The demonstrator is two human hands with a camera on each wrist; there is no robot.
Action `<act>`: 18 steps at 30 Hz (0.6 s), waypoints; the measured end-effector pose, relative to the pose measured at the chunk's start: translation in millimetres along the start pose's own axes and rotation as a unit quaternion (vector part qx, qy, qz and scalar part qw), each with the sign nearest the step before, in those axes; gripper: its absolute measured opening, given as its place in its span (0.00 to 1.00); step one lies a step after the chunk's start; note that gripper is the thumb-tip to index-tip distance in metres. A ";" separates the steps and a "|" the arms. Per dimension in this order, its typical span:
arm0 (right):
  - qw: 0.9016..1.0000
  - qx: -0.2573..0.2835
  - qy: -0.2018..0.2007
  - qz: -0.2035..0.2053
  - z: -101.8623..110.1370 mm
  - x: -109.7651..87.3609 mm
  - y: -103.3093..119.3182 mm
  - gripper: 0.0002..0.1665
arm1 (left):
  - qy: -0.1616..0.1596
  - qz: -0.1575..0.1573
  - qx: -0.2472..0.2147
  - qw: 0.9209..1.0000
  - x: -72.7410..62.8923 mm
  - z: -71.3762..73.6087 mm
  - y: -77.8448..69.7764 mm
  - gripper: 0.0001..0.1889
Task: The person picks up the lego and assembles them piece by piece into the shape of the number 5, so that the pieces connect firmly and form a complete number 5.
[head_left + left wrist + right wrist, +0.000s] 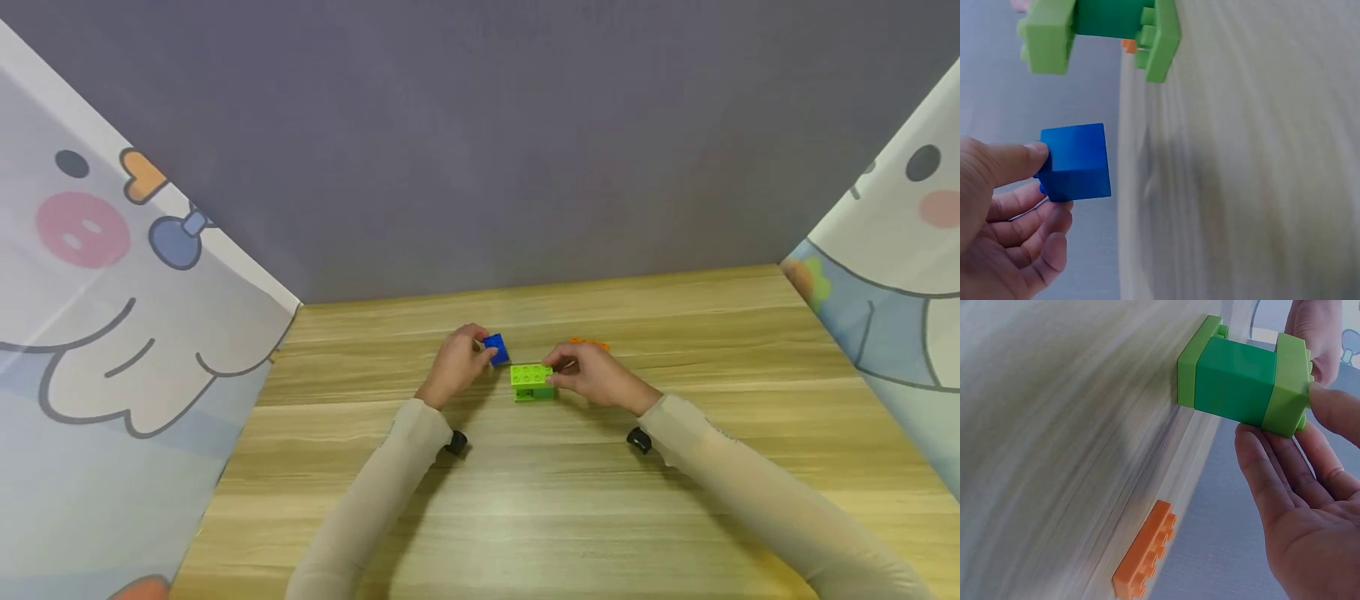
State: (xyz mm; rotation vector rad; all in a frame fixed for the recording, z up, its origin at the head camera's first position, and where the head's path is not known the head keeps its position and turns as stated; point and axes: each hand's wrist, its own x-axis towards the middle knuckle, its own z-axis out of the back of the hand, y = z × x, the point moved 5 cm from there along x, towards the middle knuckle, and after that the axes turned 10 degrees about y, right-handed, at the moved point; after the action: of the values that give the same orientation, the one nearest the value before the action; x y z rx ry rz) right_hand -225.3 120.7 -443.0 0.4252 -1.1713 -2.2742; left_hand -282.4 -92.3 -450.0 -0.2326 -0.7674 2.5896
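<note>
Left hand (459,365) pinches a blue brick (497,348) clear of the desk (525,500). Right hand (592,377) grips the green stack (532,382), steadying it mid-desk, toward the far edge; orange plate (588,342) lies beyond.

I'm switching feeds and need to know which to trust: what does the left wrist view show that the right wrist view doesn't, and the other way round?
Only the left wrist view shows the blue brick, pinched by the left hand and held clear of the table. Only the right wrist view shows the right hand, whose fingers touch the top plate of the green stack, and the whole flat orange brick lying on the wooden table. Both show the green stack: a dark green block between two light green plates, standing on the table.
</note>
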 end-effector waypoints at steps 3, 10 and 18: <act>1.000 0.004 -0.001 0.002 0.0 -0.1 0.4 0.12 | 0.000 -0.010 -0.002 1.000 -2.4 3.1 -1.2 0.16; 1.000 0.004 0.001 0.001 0.2 -0.1 0.1 0.12 | -0.008 -0.051 0.000 0.999 -9.7 11.5 -9.5 0.16; 1.000 0.011 0.000 0.008 -0.3 1.7 -0.4 0.11 | -0.006 -0.114 0.007 0.993 -20.7 21.6 -27.4 0.14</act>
State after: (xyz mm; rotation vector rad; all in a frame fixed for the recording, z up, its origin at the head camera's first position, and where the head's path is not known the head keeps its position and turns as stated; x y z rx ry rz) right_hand -226.6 119.7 -443.6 0.4222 -1.1964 -2.2490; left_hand -260.1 -91.1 -416.1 -0.1165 -0.7340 2.3812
